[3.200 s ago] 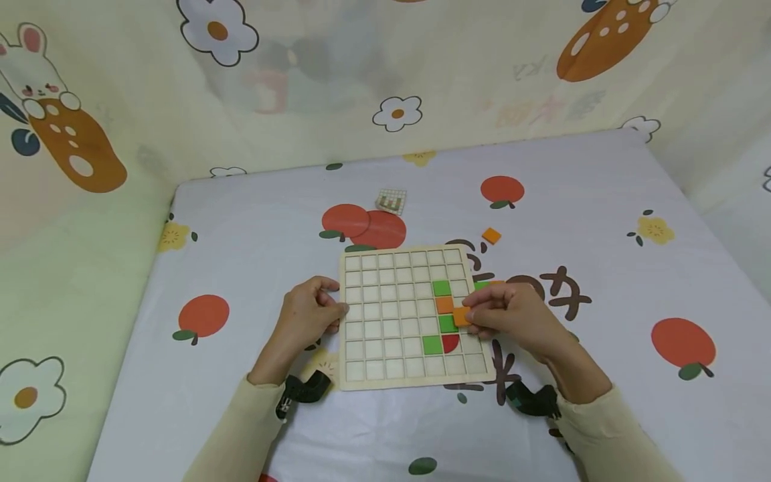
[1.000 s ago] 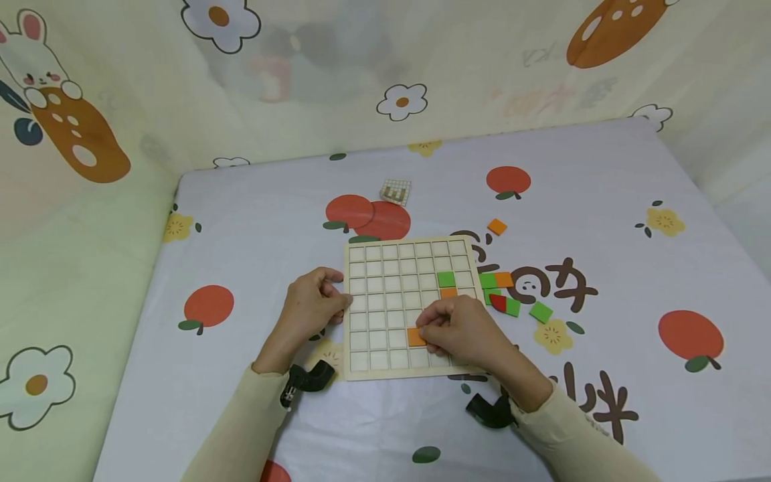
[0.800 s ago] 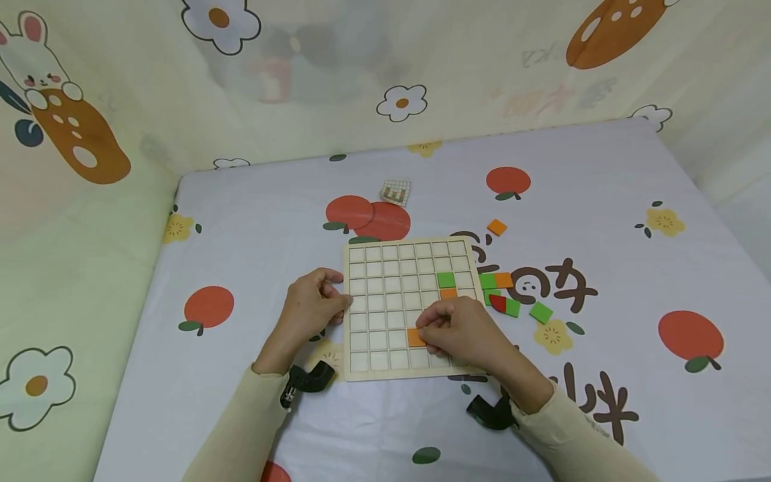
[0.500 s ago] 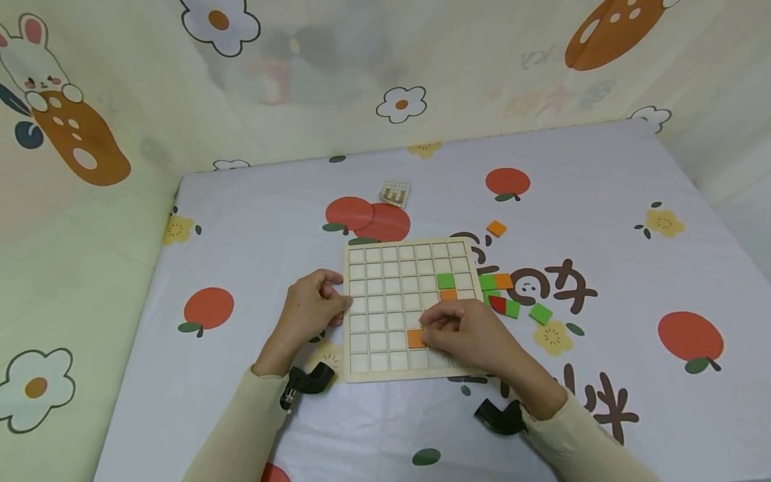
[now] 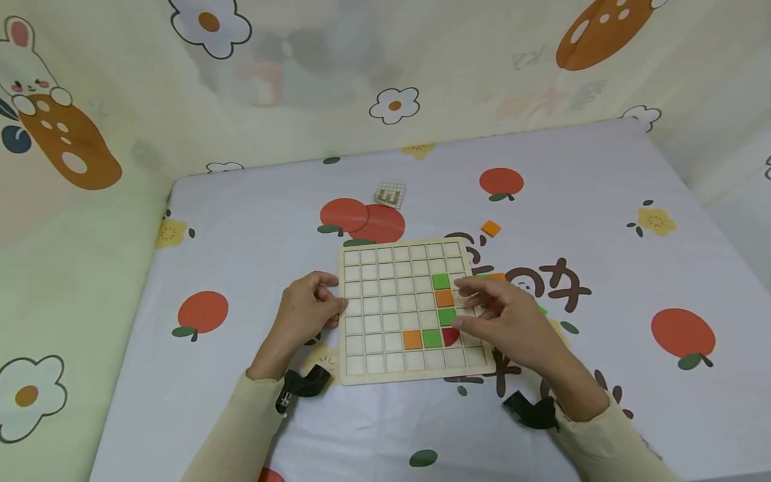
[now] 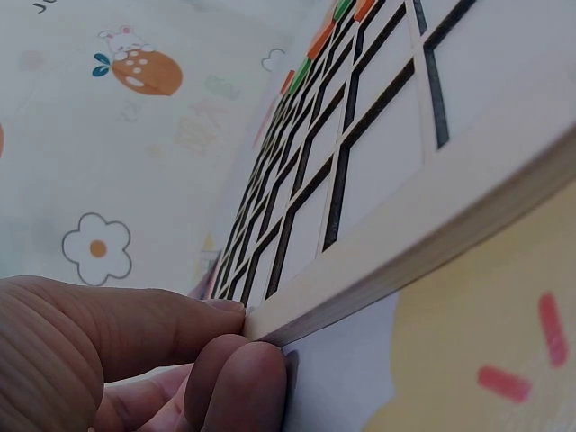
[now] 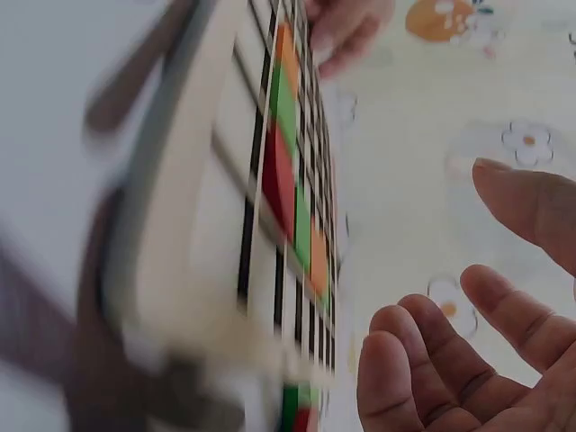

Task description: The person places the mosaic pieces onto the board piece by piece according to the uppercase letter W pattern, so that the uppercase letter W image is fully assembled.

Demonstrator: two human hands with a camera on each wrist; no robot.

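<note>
A pale wooden grid board (image 5: 385,314) lies in front of me. My left hand (image 5: 306,306) holds its left edge; in the left wrist view the thumb (image 6: 180,328) meets the rim and the fingertips bend in beneath. My right hand (image 5: 512,321) hovers over the board's right side, fingers apart and nothing between them. On the board, an orange square tile (image 5: 412,340), a green tile (image 5: 432,339) and a red rounded tile (image 5: 450,336) make a row. Above the red one run a green tile (image 5: 447,316), an orange tile (image 5: 444,298) and a green tile (image 5: 441,281).
Right of the board, loose tiles lie partly hidden behind my right hand, among them an orange tile (image 5: 497,276). Farther back is a single orange tile (image 5: 490,228). A small card with a grid pattern (image 5: 390,195) lies behind the board on the printed tablecloth (image 5: 271,201).
My right hand brought an orange tile to the lower row, left of the green one, let go of it, and moved right with its fingers spreading. The left hand stays at the board's edge.
</note>
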